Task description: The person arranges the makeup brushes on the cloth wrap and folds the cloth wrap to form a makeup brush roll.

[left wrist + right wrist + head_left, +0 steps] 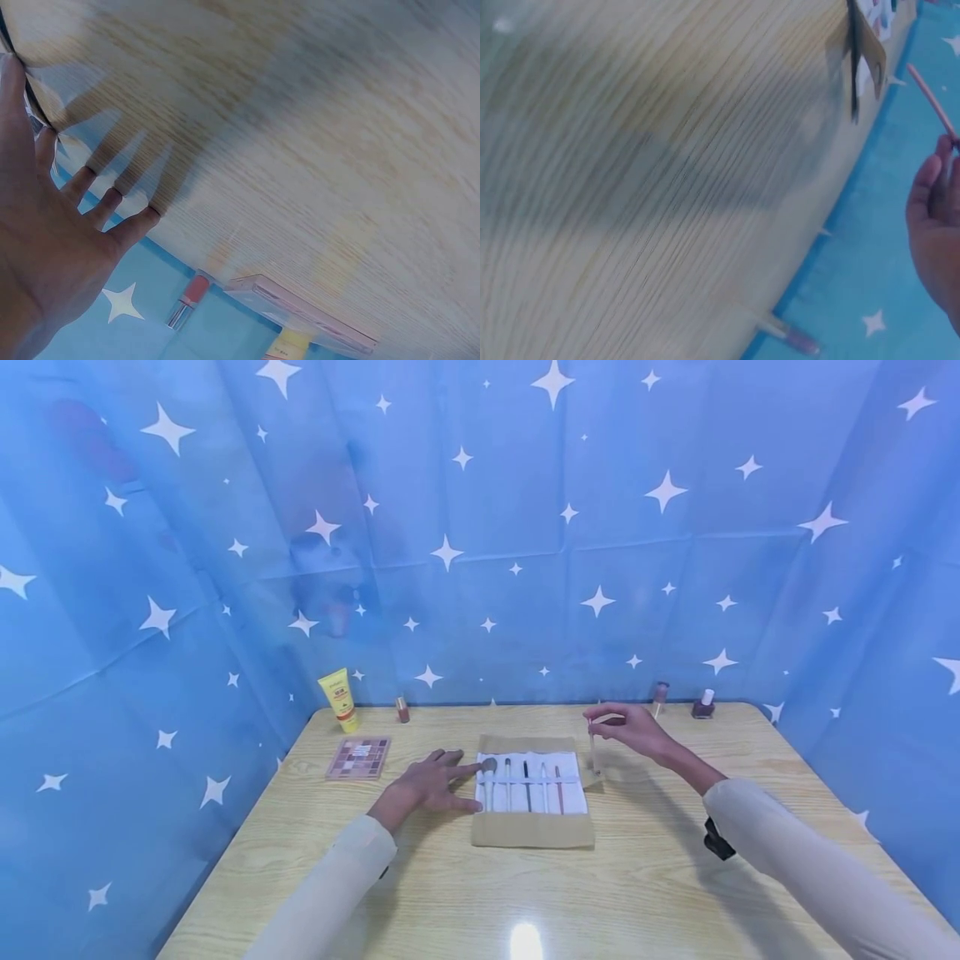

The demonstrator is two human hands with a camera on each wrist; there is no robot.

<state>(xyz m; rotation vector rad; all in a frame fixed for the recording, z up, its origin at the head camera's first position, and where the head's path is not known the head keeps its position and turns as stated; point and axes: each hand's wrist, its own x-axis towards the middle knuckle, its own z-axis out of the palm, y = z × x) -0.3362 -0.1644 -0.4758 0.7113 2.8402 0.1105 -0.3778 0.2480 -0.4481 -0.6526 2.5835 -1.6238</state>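
A beige brush roll (532,832) lies unrolled on the table, its white inside facing up. Several makeup brushes stand side by side under its strap, among them a fluffy grey-headed brush (489,766) at the left and a red-handled brush (559,787) at the right. My left hand (431,783) rests at the roll's left edge with fingers spread, touching it. Past the roll's right edge, my right hand (636,729) pinches a slim pink makeup brush (931,99) from above, so that it hangs almost upright; the fingers hide its upper end.
At the back left stand a yellow tube (341,700) and a small red-brown bottle (402,710), with an eyeshadow palette (359,758) in front. A lip gloss tube (660,697) and a dark nail polish bottle (703,705) stand back right. A blue starry curtain surrounds the table (420,893).
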